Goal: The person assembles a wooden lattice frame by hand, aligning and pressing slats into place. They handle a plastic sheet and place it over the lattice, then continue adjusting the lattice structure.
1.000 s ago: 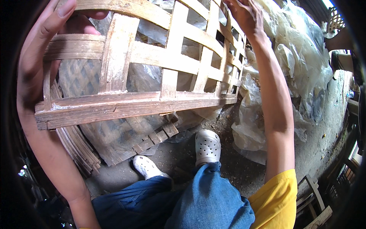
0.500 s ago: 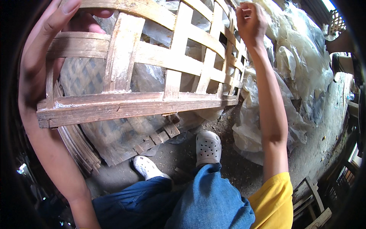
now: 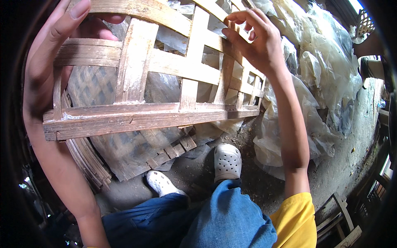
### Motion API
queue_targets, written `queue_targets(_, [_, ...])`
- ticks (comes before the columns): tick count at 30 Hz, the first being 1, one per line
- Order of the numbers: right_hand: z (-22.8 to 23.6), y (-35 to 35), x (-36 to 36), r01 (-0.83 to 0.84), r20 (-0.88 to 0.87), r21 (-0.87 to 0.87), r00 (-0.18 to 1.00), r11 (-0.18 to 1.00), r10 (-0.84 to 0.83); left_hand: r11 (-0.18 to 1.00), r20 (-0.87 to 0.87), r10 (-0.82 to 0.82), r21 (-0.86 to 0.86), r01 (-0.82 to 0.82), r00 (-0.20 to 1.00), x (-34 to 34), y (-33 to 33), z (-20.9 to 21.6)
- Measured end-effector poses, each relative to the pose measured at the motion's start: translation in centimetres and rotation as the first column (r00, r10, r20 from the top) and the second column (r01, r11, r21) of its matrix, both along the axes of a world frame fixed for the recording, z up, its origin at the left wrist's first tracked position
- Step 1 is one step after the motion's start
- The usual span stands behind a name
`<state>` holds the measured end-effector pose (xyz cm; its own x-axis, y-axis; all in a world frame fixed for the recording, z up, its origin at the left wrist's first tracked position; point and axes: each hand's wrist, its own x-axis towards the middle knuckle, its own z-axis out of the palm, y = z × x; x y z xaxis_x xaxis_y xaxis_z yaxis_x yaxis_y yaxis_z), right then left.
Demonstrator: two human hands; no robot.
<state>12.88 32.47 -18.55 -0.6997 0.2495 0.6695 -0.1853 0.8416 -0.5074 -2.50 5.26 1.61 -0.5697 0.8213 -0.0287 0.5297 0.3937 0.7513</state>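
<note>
A woven bamboo lattice panel (image 3: 169, 66) with a thick wooden bar along its lower edge hangs tilted before me. My left hand (image 3: 53, 45) grips its left side, the thumb in front and the fingers showing behind the slats. Over the panel's right part hovers my right hand (image 3: 258, 39), fingers curved and apart from the thumb, nothing visible between them. Its fingertips are close to the upper slats; whether they touch I cannot tell.
Crumpled clear plastic sheeting (image 3: 318, 74) is heaped at the right. Under the panel lie a plastic-covered woven mat (image 3: 136, 153) and a stack of thin strips (image 3: 89, 161). My white clogs (image 3: 227, 161) stand on the dirt floor. Wooden frame pieces (image 3: 341, 219) lie lower right.
My right hand has moved left and down from the panel's far right edge to above its slats, and its fingers have opened from a curl. The panel has shifted slightly.
</note>
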Motion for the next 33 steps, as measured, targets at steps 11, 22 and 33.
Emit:
queue_targets(11, [-0.7, -5.3, 1.3, 0.125, -0.033, -0.154, 0.991, 0.980, -0.132, 0.980, 0.127, -0.084, 0.188, 0.059, 0.988, 0.6, 0.6, 0.3])
queue_targets(22, [5.3, -10.6, -3.0, 0.029, 0.123, -0.154, 0.992, 0.988, -0.010, 0.970, 0.114, -0.064, 0.241, 0.035, 0.991, 1.7, 1.9, -0.1])
queue_targets(33, [5.0, -11.1, -4.3, 0.075, 0.001, -0.050, 0.997, 0.996, -0.075, 0.996, 0.023, 0.032, 0.078, -0.033, 0.999, 0.2, -0.3, 0.7])
